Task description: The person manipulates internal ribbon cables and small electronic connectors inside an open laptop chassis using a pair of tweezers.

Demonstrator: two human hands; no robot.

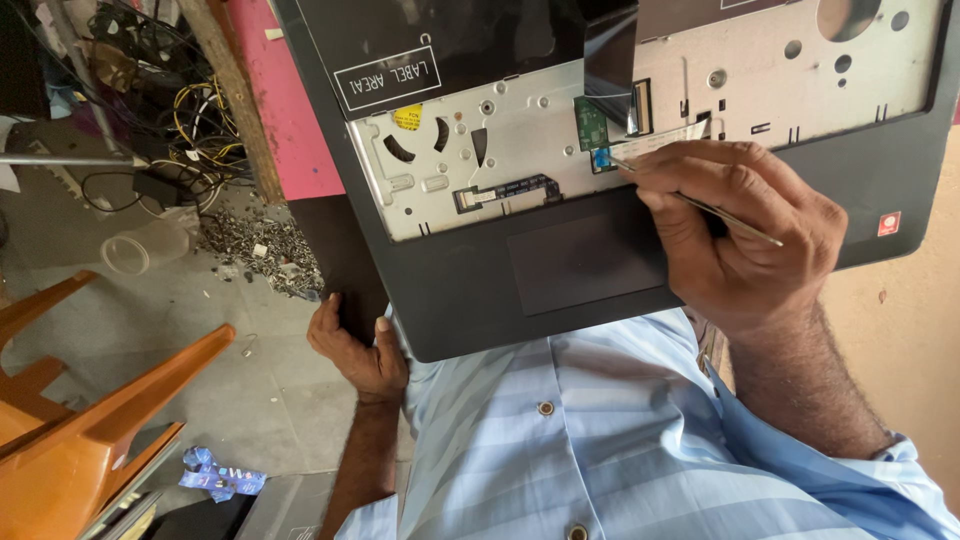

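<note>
The laptop palmrest shell (560, 270) rests against the person's chest, its lower left corner gripped by the left hand (358, 345). The right hand (745, 235) is closed around thin tweezers (700, 205), their tips at the blue ribbon-cable tab (600, 157) beside the small green board (591, 123). Too hard a pull could, I judge, tear the ribbon.

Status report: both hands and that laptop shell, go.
Right hand grips thin metal tool, tip at blue ribbon connector. Left hand steadies laptop palmrest edge. Nothing blocking.

Dark grey laptop casing (560, 290) with a silver-grey metal inner plate (520, 150), small green circuit board (591, 123) and yellow sticker (407, 118). Pale blue striped shirt (600, 430). Orange plastic chair (90, 420). Pink panel (290, 110).
</note>
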